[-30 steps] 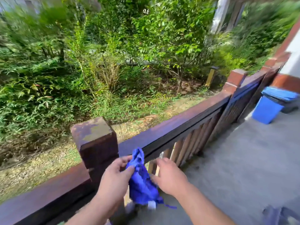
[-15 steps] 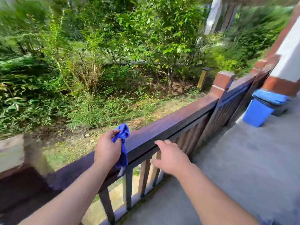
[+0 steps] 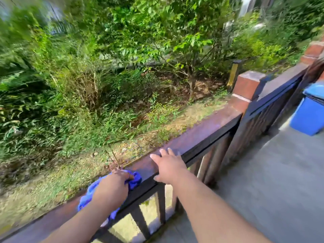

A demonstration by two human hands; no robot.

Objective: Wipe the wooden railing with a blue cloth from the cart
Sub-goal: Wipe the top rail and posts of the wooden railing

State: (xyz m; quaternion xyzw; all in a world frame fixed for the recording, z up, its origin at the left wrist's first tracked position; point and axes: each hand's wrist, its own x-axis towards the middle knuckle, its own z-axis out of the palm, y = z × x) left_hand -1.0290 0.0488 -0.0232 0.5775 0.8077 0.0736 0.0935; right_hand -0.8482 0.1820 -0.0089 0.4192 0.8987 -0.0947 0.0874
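Left hand (image 3: pixel 112 187) is closed over the crumpled blue cloth (image 3: pixel 87 195), pressing it onto the dark brown wooden railing (image 3: pixel 201 135). Right hand (image 3: pixel 169 168) lies open and flat on the rail, just right of it.

Blue cloth (image 3: pixel 87 195) crumpled, pressed flat on rail top, dark brown wooden railing (image 3: pixel 201 135) running diagonally, slats below, surface worn
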